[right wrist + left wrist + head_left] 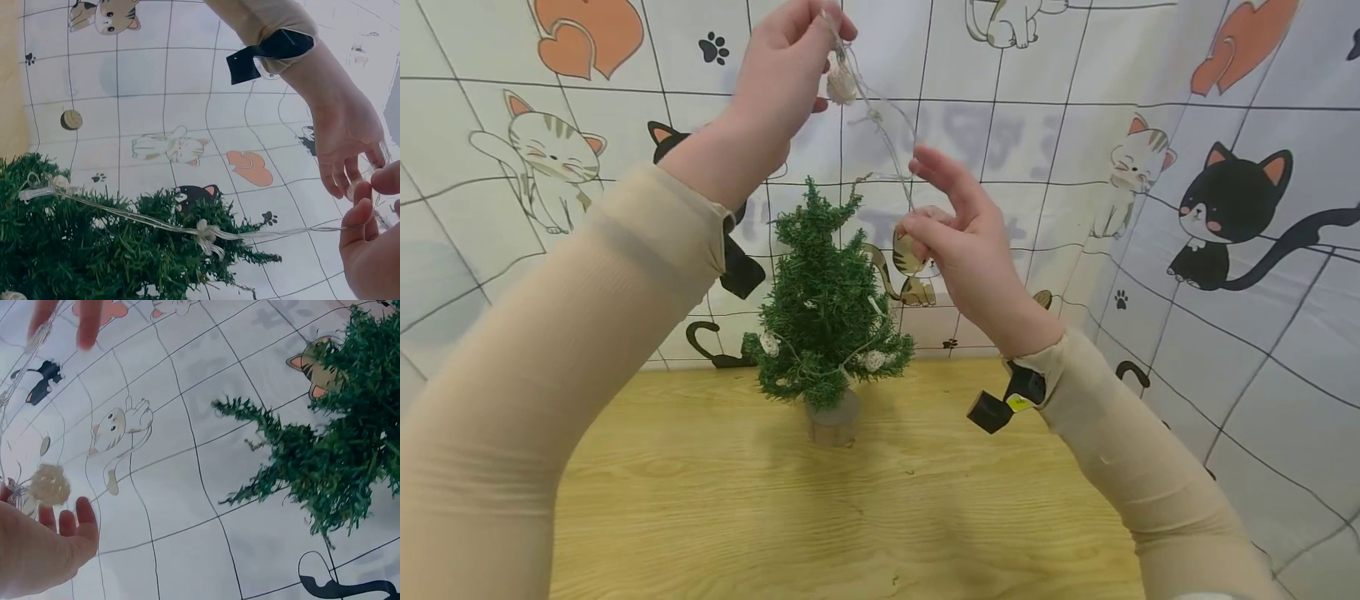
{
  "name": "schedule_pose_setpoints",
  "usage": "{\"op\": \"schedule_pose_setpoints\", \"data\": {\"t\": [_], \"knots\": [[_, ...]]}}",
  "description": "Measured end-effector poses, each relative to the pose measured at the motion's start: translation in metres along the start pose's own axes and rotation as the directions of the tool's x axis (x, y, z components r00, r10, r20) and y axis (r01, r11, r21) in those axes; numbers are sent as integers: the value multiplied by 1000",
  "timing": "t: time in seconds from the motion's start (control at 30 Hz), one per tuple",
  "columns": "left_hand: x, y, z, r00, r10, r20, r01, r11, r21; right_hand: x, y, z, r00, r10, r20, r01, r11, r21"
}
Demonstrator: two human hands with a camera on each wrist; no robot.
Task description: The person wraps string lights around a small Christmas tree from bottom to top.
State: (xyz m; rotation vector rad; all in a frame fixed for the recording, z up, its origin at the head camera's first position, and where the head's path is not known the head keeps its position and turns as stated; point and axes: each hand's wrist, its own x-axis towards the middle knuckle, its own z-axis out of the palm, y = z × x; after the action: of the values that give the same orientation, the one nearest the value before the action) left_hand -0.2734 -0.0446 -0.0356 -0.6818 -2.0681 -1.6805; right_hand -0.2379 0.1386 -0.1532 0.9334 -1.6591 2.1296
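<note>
My left hand (778,79), raised at the top of the head view, pinches a thin clear wire of a light string (891,150). A pale woven ball (842,83) on that string hangs just under the fingertips and also shows in the left wrist view (50,485). Lower and to the right, my right hand (966,237) pinches the wire between thumb and index finger, other fingers spread. Below and between both hands stands a small green artificial tree (820,292). More of the string, with white balls (874,361), lies across its lower branches.
The tree's round base (832,421) rests on a wood-grain table (850,517). Close behind it hangs a white grid-patterned cloth (1045,150) with cartoon cats. Black camera mounts (990,412) jut from both wrists.
</note>
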Motion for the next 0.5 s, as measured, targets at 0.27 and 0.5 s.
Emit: {"op": "schedule_pose_setpoints", "data": {"t": [0.27,0.5], "knots": [[9,6,-15,992,-93,-79,70,965,-254,10,7,9,983,149,103,-156,986,64],[17,16,-28,977,-171,-124,99,889,-448,6,33,10,874,348,339,-223,907,-357]]}}
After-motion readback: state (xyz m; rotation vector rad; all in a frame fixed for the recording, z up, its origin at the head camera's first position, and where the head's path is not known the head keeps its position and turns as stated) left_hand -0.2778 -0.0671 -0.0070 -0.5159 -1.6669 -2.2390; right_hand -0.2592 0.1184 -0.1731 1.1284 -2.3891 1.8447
